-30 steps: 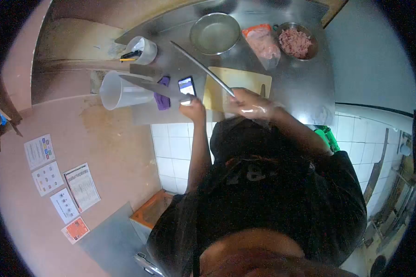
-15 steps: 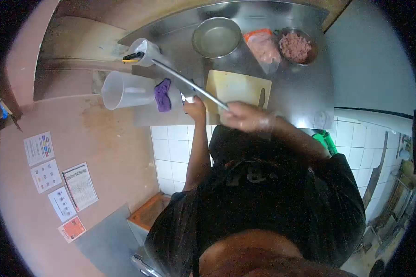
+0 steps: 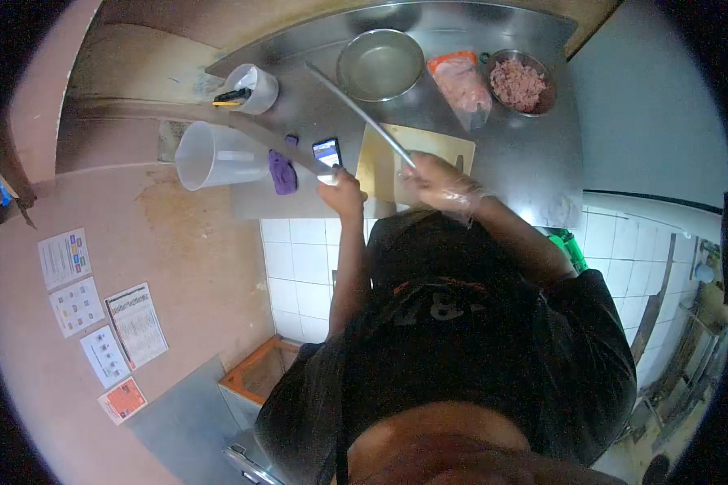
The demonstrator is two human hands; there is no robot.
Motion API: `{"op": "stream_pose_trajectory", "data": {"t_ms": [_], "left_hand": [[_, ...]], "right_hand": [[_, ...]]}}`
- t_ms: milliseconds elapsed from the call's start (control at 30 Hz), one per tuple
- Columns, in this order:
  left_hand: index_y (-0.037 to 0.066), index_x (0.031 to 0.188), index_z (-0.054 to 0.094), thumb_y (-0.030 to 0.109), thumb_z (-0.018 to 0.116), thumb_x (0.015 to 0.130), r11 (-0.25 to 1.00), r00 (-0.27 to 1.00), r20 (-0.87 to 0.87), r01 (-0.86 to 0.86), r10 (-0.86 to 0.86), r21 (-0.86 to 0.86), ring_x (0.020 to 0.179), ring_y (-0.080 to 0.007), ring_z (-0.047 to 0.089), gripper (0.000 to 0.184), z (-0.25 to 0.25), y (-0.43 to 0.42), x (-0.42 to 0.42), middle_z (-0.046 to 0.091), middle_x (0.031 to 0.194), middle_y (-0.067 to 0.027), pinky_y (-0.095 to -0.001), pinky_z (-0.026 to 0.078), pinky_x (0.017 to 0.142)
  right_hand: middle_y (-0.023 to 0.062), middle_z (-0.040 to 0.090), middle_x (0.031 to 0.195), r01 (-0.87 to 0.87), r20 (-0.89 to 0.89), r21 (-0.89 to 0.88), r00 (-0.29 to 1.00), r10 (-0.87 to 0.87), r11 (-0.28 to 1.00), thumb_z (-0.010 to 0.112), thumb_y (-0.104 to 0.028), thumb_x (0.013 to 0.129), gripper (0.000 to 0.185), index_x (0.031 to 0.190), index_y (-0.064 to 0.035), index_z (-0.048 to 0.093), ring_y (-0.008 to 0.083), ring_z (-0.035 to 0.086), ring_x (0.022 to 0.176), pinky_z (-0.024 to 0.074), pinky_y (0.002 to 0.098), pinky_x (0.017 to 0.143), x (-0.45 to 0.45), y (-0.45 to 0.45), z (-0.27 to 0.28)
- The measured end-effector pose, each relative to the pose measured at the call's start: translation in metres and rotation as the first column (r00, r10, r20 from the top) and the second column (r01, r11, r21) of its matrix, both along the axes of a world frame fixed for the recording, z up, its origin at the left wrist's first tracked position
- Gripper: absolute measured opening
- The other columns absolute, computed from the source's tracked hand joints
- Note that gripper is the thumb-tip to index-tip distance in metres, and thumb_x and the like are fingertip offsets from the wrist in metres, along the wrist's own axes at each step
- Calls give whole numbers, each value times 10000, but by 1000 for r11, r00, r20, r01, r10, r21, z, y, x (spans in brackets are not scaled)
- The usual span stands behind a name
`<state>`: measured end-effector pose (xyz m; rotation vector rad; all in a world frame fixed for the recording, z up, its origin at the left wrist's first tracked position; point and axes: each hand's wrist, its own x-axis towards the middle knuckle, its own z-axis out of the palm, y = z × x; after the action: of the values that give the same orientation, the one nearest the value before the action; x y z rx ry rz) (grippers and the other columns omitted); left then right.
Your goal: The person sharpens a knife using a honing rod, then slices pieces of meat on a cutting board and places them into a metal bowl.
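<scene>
My left hand (image 3: 343, 194) is closed around the handle end of a knife. The knife's broad blade (image 3: 279, 144) is smeared by motion and points up and left, passing over a purple cloth (image 3: 282, 173). In a clear plastic glove, my right hand (image 3: 441, 182) grips a sharpening steel (image 3: 356, 109), a long thin silver rod slanting up and left. Rod and blade are apart. Below the right hand lies a pale yellow cutting board (image 3: 380, 174), partly hidden by that hand. A lit phone (image 3: 327, 152) rests on the counter just beyond my left hand.
On the steel counter (image 3: 526, 170) stand a round metal bowl (image 3: 379, 66), a bag of pink meat (image 3: 463, 87) and a bowl of chopped meat (image 3: 518, 84). To the left are a large plastic jug (image 3: 206, 158) and a smaller tub (image 3: 260, 93) holding utensils.
The sharpening steel has swung upward and right, and my right hand has shifted slightly right. The knife blade now sweeps out to the left from my left hand. The phone is now more visible.
</scene>
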<state>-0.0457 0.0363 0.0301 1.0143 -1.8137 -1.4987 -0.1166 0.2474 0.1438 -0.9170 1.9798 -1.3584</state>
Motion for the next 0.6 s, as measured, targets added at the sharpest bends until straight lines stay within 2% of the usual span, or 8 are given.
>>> {"op": "stream_pose_trajectory", "data": {"t_ms": [67, 100, 167, 333, 367, 400, 567, 600], "left_hand": [[-60, 847, 619, 42, 575, 758, 823, 984, 64, 174, -166, -541, 593, -293, 645, 143, 11, 9, -1, 634, 667, -177, -402, 502, 584], [-60, 847, 619, 42, 575, 758, 825, 984, 66, 176, -167, -538, 593, -293, 645, 143, 0, 6, -1, 634, 667, -177, -402, 502, 584], [-69, 829, 638, 51, 575, 743, 775, 982, 146, -2, 121, -631, 641, -342, 670, 160, -46, -16, 2, 649, 673, -197, -412, 513, 614], [-70, 798, 630, 53, 559, 796, 910, 990, 141, 57, 2, -410, 579, -251, 635, 142, -55, -40, 15, 663, 698, -161, -410, 479, 541], [-59, 826, 629, 89, 607, 743, 785, 998, 60, 34, 4, -619, 652, -341, 650, 170, -16, -12, 5, 656, 727, -199, -455, 486, 608], [-53, 833, 626, 71, 597, 728, 828, 997, 80, 58, -16, -557, 663, -338, 649, 165, -18, -6, 2, 654, 732, -196, -451, 490, 621], [-35, 825, 620, 29, 549, 689, 844, 1000, -8, 16, -24, -537, 660, -332, 639, 166, -32, -32, 12, 635, 711, -191, -446, 499, 647], [-38, 821, 619, 19, 535, 686, 847, 1000, -1, 1, -2, -532, 668, -329, 642, 169, -27, -26, 11, 641, 722, -195, -447, 500, 654]], "right_hand": [[64, 488, 684, -332, 219, 196, 932, 289, 923, 549, -174, 917, 163, 854, -34, 494, 190, 472, 638, 417, 364, 598, 8, -11, -11], [36, 461, 675, -236, 84, 86, 970, 229, 968, 565, -190, 912, 182, 833, -48, 483, 164, 443, 637, 407, 354, 593, 26, -10, -21], [17, 449, 679, -248, 418, -55, 874, 248, 967, 566, -193, 914, 179, 829, -57, 487, 148, 437, 645, 404, 352, 591, 20, -2, -2], [-17, 424, 675, -181, 208, 24, 963, 172, 983, 577, -190, 910, 182, 815, -65, 484, 107, 418, 642, 389, 329, 573, 1, 0, -32], [-17, 431, 678, -247, 260, 30, 937, 231, 968, 580, -189, 909, 176, 822, -64, 490, 101, 416, 640, 385, 322, 568, 7, -9, -44], [-19, 446, 685, -367, 121, 315, 930, 347, 875, 585, -195, 908, 173, 837, -58, 507, 89, 416, 641, 381, 309, 563, 19, -22, -11], [10, 462, 687, -162, 206, -161, 959, 194, 974, 546, -234, 965, 234, 848, -32, 515, 119, 437, 634, 389, 327, 565, 4, -2, -17], [13, 462, 688, -183, 221, 33, 960, 171, 983, 563, -256, 952, 248, 839, -41, 510, 132, 441, 634, 400, 335, 559, -6, -1, 5]]}}
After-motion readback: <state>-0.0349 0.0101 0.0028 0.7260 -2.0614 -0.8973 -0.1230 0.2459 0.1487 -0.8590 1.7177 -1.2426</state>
